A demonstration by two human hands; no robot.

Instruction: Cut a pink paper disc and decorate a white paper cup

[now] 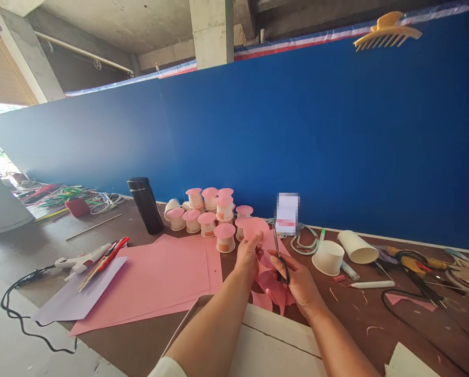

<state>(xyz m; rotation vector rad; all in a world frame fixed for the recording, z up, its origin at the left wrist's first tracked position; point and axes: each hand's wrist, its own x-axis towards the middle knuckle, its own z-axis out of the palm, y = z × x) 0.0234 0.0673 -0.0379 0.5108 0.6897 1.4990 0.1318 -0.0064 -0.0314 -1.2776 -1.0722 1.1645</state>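
Between the fingers of my left hand (250, 255) is a sheet of pink paper (257, 226) with a rounded upper edge. My right hand (297, 277) grips scissors (283, 267) by their black handles, the blades pointing up beside the paper. More pink paper (275, 285), cut into curved pieces, hangs or lies below and between my hands. Just beyond my left hand stand several upside-down paper cups (225, 244) with pink paper discs on top. A stack of pink sheets (171, 277) lies left of my left forearm.
A black flask (145, 207) stands at the back left. Left of the pink sheets are a glue gun (80, 260), a red cutter knife (108, 256) and a lilac sheet (88, 301). Right of my hands are white paper cups (328, 259), cords and tools. A blue panel (297, 131) closes off the back.
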